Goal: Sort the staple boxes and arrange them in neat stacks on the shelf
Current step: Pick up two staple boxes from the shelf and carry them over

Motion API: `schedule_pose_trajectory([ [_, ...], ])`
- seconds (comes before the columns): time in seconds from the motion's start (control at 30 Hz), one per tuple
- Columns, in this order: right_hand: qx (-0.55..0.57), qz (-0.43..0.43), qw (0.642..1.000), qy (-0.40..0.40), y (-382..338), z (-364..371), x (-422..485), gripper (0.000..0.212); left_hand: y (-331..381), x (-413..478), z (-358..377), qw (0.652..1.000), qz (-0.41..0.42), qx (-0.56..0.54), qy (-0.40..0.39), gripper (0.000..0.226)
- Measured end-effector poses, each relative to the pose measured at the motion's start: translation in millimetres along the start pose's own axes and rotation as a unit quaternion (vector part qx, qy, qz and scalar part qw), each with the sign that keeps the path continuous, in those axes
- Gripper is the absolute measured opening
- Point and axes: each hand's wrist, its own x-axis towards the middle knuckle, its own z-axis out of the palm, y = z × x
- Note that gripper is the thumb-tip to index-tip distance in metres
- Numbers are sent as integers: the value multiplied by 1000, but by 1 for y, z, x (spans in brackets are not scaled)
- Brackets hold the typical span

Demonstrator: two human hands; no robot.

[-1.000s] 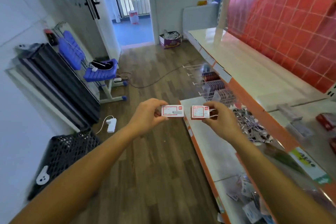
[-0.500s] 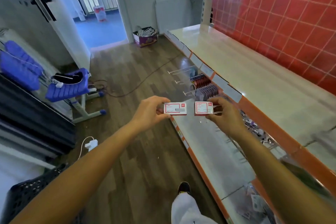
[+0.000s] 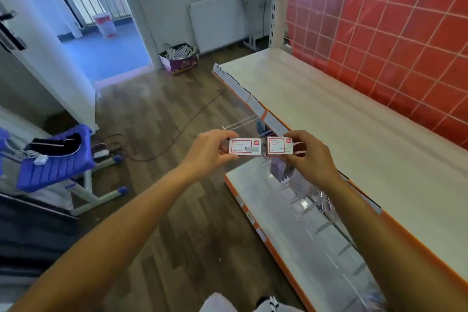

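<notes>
My left hand (image 3: 210,147) pinches a white staple box with red print (image 3: 245,146) at its left end. My right hand (image 3: 307,157) pinches a second, similar staple box (image 3: 279,145) at its right end. Both boxes are held side by side in the air, faces toward me, a small gap between them, in front of the shelf's left end. The upper shelf board (image 3: 336,119) is bare and cream-coloured with an orange front edge. A lower shelf board (image 3: 276,200) lies beneath my right hand.
Hooks with hanging packets (image 3: 281,170) stick out between the two shelf boards. A red gridded back panel (image 3: 395,33) rises behind the shelf. A blue chair (image 3: 58,159), a cable on the wooden floor (image 3: 177,134) and a cardboard box (image 3: 179,61) lie to the left.
My view has swung toward the shelf's empty left part and drawn closer. Both hands keep the two boxes side by side in front of me.
</notes>
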Motion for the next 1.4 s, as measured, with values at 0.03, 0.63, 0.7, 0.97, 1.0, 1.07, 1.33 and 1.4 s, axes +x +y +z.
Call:
schedule_pose_trajectory([
  [0.03, -5, 9, 1000, 4, 3, 2, 9, 38, -7, 12, 1, 1000, 5, -3, -4, 48],
  [0.63, -18, 160, 967, 198, -14, 79, 176, 41, -139, 260, -26, 972, 191, -9, -135, 50],
  [0.7, -16, 174, 962, 210, -18, 85, 184, 43, -147, 277, -26, 969, 198, -9, -146, 51],
  [0.97, -11, 201, 944, 261, -15, 93, 219, 41, -159, 336, -11, 954, 211, -40, -207, 51],
  [1.0, -5, 205, 943, 262, -14, 93, 225, 42, -162, 344, -7, 954, 206, -52, -213, 50],
  [1.07, 15, 209, 941, 264, -11, 92, 238, 42, -163, 361, -2, 952, 201, -66, -223, 47],
  [1.33, 94, 218, 937, 257, 1, 86, 279, 46, -156, 409, 12, 936, 175, -148, -268, 41],
  [1.4, 107, 228, 933, 256, 3, 85, 283, 47, -155, 417, 15, 927, 159, -186, -285, 42],
])
